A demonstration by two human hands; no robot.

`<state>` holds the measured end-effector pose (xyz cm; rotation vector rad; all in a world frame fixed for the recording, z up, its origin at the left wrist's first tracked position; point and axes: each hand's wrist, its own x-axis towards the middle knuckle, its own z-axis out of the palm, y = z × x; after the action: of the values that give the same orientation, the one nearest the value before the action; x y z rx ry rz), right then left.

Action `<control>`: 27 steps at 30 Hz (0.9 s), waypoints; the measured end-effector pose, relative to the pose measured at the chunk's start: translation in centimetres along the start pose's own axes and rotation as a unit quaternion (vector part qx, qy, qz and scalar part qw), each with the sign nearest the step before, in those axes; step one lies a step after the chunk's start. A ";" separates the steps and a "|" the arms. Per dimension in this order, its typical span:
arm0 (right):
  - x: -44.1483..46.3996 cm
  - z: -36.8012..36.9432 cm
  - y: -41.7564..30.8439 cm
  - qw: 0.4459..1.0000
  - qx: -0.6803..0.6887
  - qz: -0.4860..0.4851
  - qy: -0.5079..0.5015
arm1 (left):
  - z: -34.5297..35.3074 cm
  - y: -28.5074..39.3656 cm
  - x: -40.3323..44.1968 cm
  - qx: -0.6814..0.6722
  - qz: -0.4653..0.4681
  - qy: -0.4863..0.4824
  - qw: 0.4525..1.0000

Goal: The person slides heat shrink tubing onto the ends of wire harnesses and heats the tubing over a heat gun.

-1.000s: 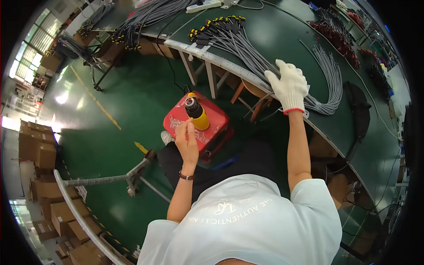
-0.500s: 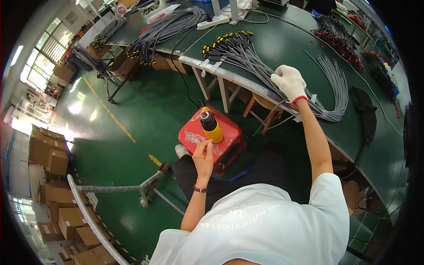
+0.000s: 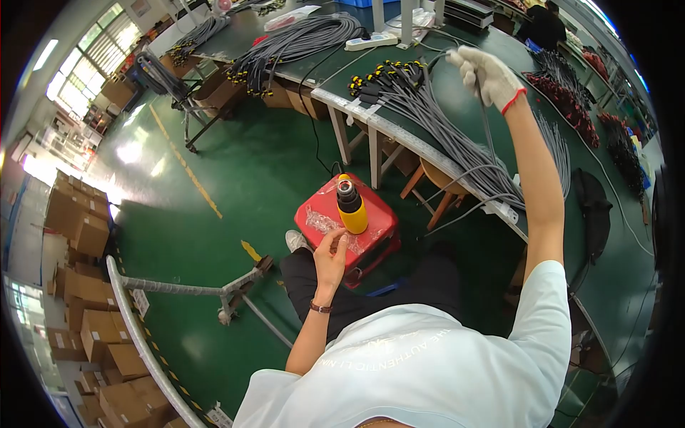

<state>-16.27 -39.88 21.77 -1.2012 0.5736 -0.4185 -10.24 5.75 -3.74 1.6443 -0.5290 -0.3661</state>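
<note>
My right hand (image 3: 489,78), in a white glove with a red cuff, is raised over the green table. It is closed on a grey cable (image 3: 488,130) that hangs down toward a bundle of grey cables (image 3: 442,135) with black and yellow ends. My bare left hand (image 3: 330,260) is pinched at the edge of a red stool (image 3: 382,214); whatever is between the fingertips is too small to make out. Right beside it, a yellow and black heat gun (image 3: 352,210) stands nozzle up on the stool, near small clear plastic pieces (image 3: 319,220).
Another grey cable coil (image 3: 314,39) and a white power strip (image 3: 371,41) lie farther back on the table (image 3: 478,43). A wooden stool (image 3: 435,178) stands under its edge. Left are a metal frame (image 3: 178,289) and stacked cartons (image 3: 107,335). A person (image 3: 542,28) is at the far right.
My right hand has lifted from the cable bundle, up and away across the table, drawing a cable with it. My left hand stays by the heat gun. The view has shifted slightly.
</note>
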 end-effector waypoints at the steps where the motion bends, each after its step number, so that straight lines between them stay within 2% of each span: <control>1: 0.2 0.4 -0.6 0.999 -0.017 -0.031 0.004 | -0.2 0.2 0.0 -0.021 -0.002 0.009 1.000; 3: 0.9 1.4 -1.7 0.994 -0.053 -0.094 0.011 | -0.7 0.6 0.3 -0.064 -0.005 0.029 0.998; 4: 0.0 2.8 -2.0 0.987 0.000 -0.150 -0.052 | -1.2 2.5 0.5 -0.054 0.027 0.037 0.997; 5: 0.9 1.8 -2.7 0.987 -0.033 -0.139 -0.071 | -1.8 5.4 0.7 -0.072 0.061 0.053 0.994; 7: 1.6 2.8 -3.6 0.991 0.058 -0.121 0.008 | -3.7 11.9 0.7 -0.061 0.164 0.089 0.981; 8: 2.4 2.7 -3.4 0.985 0.088 -0.150 0.018 | -4.8 14.7 0.5 -0.074 0.224 0.116 0.965; 9: 3.2 2.6 -3.0 0.976 0.119 -0.178 0.028 | -6.2 17.5 0.5 0.007 0.349 0.155 0.924; 10: 3.2 2.8 -2.6 0.972 0.056 -0.223 0.050 | -7.5 19.9 0.5 0.002 0.470 0.177 0.865; 11: 3.4 2.8 -2.3 0.960 -0.005 -0.272 0.072 | -8.0 22.8 0.0 -0.021 0.549 0.200 0.811; 13: 6.8 -0.6 -1.9 0.968 -0.127 -0.210 0.055 | -9.0 28.2 -0.7 -0.051 0.683 0.227 0.693; 15: 6.4 0.4 -1.5 0.979 -0.089 -0.176 0.060 | -9.3 31.3 -1.9 -0.072 0.742 0.204 0.634; 16: 5.3 1.9 -1.3 0.973 -0.098 -0.176 0.112 | -9.4 32.3 -2.2 -0.075 0.760 0.196 0.615; 17: 4.1 3.0 -0.7 0.975 -0.073 -0.183 0.103 | -9.2 32.8 -2.8 -0.076 0.772 0.187 0.603; 23: 2.4 4.0 2.1 0.982 -0.049 -0.177 0.038 | -8.3 34.7 -3.7 -0.068 0.801 0.174 0.569; 27: 1.6 4.7 3.2 0.985 -0.027 -0.168 0.038 | -7.9 35.2 -4.5 -0.066 0.805 0.173 0.563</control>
<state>-12.09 -36.32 19.64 -1.3437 0.4493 -0.7421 -14.41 11.74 31.83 0.4799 -1.3794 1.2425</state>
